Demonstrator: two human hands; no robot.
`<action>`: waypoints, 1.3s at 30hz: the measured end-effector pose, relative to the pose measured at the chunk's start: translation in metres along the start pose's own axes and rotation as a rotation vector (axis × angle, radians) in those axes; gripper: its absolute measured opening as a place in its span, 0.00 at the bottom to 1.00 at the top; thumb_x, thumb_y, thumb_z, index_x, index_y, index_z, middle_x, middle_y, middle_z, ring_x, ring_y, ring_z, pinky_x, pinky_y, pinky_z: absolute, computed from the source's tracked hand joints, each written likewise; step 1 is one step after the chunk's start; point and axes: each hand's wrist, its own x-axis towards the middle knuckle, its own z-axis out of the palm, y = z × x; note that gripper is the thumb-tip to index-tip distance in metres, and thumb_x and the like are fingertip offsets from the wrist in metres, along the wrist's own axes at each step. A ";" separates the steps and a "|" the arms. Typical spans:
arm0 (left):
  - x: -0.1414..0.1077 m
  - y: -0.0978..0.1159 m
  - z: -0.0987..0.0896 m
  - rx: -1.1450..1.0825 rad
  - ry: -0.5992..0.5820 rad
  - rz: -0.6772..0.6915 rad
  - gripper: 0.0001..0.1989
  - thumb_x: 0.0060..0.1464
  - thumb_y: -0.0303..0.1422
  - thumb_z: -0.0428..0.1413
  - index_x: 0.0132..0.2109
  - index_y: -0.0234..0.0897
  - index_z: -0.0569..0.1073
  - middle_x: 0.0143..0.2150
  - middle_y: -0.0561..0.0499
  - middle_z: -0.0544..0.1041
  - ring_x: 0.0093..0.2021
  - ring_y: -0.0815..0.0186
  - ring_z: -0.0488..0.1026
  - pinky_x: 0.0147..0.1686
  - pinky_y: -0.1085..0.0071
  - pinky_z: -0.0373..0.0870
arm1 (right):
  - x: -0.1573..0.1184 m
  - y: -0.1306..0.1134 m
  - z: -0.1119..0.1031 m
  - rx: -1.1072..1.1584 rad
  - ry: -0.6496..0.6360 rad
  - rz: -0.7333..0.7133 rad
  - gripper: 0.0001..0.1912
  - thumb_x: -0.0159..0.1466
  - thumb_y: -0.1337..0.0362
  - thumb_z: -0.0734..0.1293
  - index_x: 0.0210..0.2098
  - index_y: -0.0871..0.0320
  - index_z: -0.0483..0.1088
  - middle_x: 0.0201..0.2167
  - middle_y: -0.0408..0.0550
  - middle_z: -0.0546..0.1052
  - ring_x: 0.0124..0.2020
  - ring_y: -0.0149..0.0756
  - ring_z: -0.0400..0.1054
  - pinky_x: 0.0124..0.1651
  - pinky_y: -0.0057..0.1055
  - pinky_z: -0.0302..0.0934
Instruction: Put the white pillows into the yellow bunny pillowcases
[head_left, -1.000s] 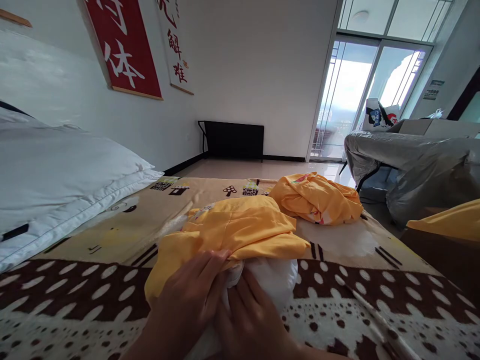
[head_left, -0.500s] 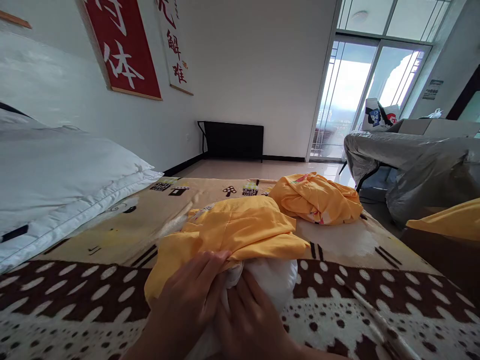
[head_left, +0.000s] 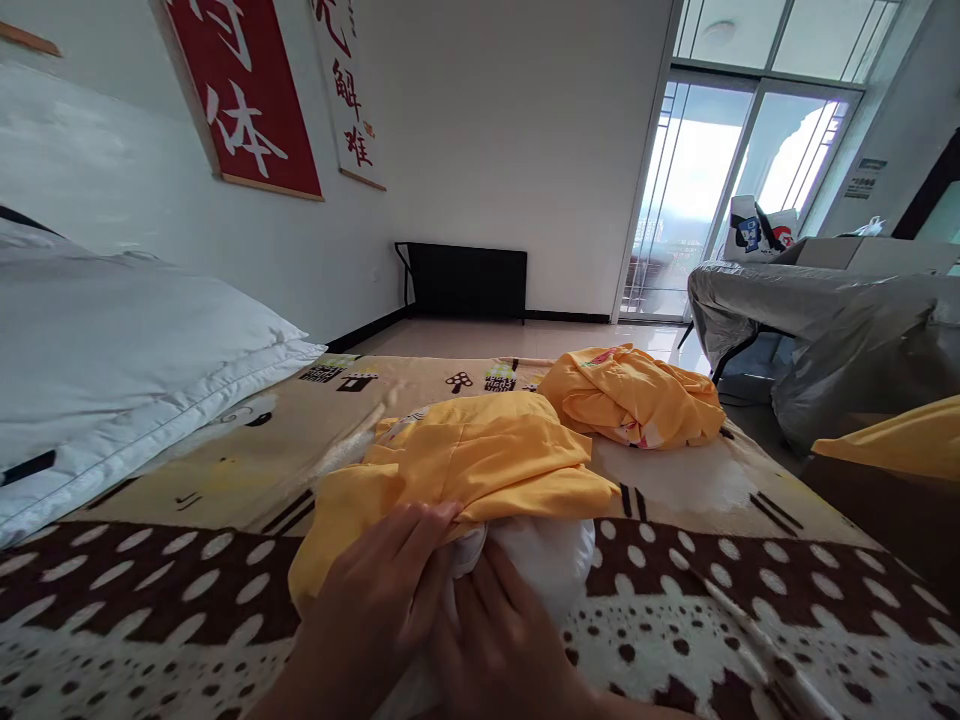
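A yellow fabric cover [head_left: 480, 455] lies bunched on the bed in front of me, partly drawn over a white, soft, pillow-like thing [head_left: 544, 560]. My left hand [head_left: 382, 580] is closed on the cover's near edge, thumb and fingers pinching the fabric. Close beside it, my right hand [head_left: 506, 630] has its fingers closed on the white pillow-like thing, just under that edge. Between the hands a small gathered fold of white shows. The fingertips of my right hand are hidden in the material.
Another crumpled yellow cloth [head_left: 634, 395] rests farther back on the patterned blanket [head_left: 217, 590]. White pillows [head_left: 142, 350] are stacked at left. On the right stand a plastic-covered table [head_left: 817, 290] and, nearer, a yellow cloth [head_left: 900, 440] over a dark edge. A black folded panel [head_left: 469, 282] leans by the far wall.
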 end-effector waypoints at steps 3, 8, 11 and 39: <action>0.001 0.000 0.000 -0.012 -0.006 -0.008 0.11 0.61 0.28 0.46 0.44 0.36 0.72 0.32 0.51 0.76 0.32 0.66 0.75 0.33 0.72 0.71 | -0.004 -0.001 0.002 0.008 -0.042 -0.017 0.26 0.64 0.59 0.52 0.50 0.72 0.67 0.43 0.66 0.77 0.46 0.48 0.71 0.61 0.48 0.54; 0.002 0.002 -0.001 -0.003 -0.012 -0.028 0.12 0.60 0.28 0.46 0.43 0.36 0.73 0.32 0.51 0.77 0.33 0.66 0.75 0.35 0.72 0.71 | -0.009 -0.001 0.004 0.001 -0.126 -0.051 0.27 0.64 0.56 0.53 0.51 0.73 0.66 0.43 0.67 0.76 0.47 0.51 0.70 0.61 0.51 0.53; 0.003 0.002 -0.001 0.003 0.000 -0.010 0.11 0.61 0.28 0.45 0.43 0.36 0.73 0.32 0.51 0.76 0.33 0.66 0.75 0.34 0.72 0.71 | -0.007 -0.001 0.002 -0.010 -0.113 -0.036 0.25 0.64 0.59 0.53 0.51 0.72 0.66 0.43 0.66 0.77 0.48 0.50 0.70 0.62 0.49 0.51; 0.003 0.001 0.001 0.034 0.023 0.037 0.11 0.62 0.28 0.44 0.44 0.35 0.70 0.31 0.51 0.75 0.31 0.66 0.74 0.33 0.72 0.70 | 0.006 0.000 -0.003 -0.008 0.054 0.026 0.21 0.61 0.66 0.54 0.46 0.69 0.71 0.39 0.59 0.79 0.44 0.44 0.71 0.62 0.43 0.53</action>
